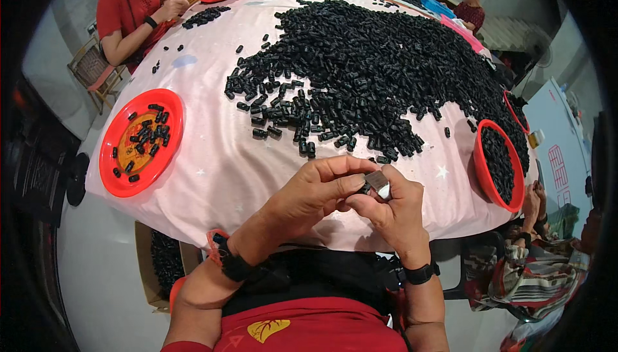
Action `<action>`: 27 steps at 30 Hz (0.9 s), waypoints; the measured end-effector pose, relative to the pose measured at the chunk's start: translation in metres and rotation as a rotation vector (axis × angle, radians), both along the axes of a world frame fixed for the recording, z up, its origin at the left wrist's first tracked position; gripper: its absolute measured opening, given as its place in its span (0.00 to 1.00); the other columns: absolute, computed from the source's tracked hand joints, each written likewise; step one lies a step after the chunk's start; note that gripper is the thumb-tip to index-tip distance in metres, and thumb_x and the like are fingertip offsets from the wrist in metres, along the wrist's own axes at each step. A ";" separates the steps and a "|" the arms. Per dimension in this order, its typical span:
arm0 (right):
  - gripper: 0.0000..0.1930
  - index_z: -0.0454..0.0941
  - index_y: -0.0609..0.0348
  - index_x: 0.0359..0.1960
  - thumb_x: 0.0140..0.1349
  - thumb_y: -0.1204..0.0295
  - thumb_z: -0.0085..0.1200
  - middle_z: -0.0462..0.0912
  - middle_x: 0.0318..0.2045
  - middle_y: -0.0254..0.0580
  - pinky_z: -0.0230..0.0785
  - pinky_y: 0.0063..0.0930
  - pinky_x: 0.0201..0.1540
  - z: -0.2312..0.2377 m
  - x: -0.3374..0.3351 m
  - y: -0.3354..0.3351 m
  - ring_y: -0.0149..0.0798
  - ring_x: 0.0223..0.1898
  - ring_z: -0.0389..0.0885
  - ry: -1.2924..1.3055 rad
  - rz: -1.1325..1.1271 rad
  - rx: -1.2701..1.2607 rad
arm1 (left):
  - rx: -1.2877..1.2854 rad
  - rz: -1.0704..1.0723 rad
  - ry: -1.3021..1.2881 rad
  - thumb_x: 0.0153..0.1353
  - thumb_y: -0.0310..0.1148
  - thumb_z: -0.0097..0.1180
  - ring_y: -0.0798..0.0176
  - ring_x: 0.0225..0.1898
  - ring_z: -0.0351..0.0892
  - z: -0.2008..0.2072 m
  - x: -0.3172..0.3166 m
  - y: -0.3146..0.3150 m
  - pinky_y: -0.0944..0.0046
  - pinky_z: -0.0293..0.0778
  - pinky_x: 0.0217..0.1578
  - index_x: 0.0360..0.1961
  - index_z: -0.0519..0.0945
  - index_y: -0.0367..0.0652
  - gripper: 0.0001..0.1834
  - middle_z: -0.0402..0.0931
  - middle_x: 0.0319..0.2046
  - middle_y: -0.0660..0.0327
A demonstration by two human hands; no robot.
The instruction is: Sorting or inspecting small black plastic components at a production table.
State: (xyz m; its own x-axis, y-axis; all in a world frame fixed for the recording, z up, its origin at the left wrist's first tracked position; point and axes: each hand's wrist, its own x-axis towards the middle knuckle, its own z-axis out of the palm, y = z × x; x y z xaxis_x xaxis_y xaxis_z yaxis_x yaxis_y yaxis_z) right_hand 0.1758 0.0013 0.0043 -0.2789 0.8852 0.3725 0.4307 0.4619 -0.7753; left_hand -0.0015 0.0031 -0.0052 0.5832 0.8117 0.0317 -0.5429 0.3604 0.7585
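My left hand [325, 184] and my right hand [396, 207] meet above the near part of the table. Between the left thumb and fingers is a small black cylindrical piece [365, 188], mostly covered by the fingertips. The right fingers grip a small flat brownish-grey rectangular piece with a white part [385, 191] below it; its exact kind I cannot make out. The two held things touch or nearly touch. Just beyond my hands begins a large spread heap of similar black pieces [360, 62].
A red plate [109, 175] with several black pieces lies left on the pink tablecloth [219, 184]. A red bowl [481, 165] full of them stands right. A cardboard box [149, 284] sits below the table at left. Other people [132, 10] sit around the table.
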 end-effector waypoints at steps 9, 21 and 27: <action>0.25 0.76 0.62 0.28 0.48 0.50 0.67 0.77 0.16 0.42 0.69 0.27 0.19 -0.005 0.001 0.000 0.37 0.17 0.78 -0.031 -0.033 0.021 | 0.017 0.030 0.077 0.64 0.31 0.53 0.69 0.46 0.77 -0.001 -0.001 0.000 0.70 0.76 0.47 0.55 0.70 0.34 0.19 0.76 0.45 0.60; 0.24 0.80 0.62 0.36 0.49 0.53 0.66 0.80 0.18 0.44 0.71 0.29 0.20 -0.005 0.000 0.000 0.40 0.19 0.81 -0.080 -0.023 0.082 | 0.043 0.055 0.105 0.64 0.32 0.53 0.70 0.46 0.77 0.000 0.000 -0.001 0.71 0.75 0.47 0.53 0.71 0.35 0.18 0.76 0.45 0.61; 0.24 0.79 0.63 0.32 0.48 0.51 0.66 0.78 0.17 0.42 0.70 0.28 0.19 -0.009 0.001 0.001 0.39 0.17 0.80 -0.092 -0.026 0.144 | 0.063 0.050 0.082 0.64 0.32 0.53 0.70 0.45 0.77 0.001 -0.001 -0.001 0.72 0.76 0.46 0.53 0.71 0.35 0.18 0.76 0.45 0.61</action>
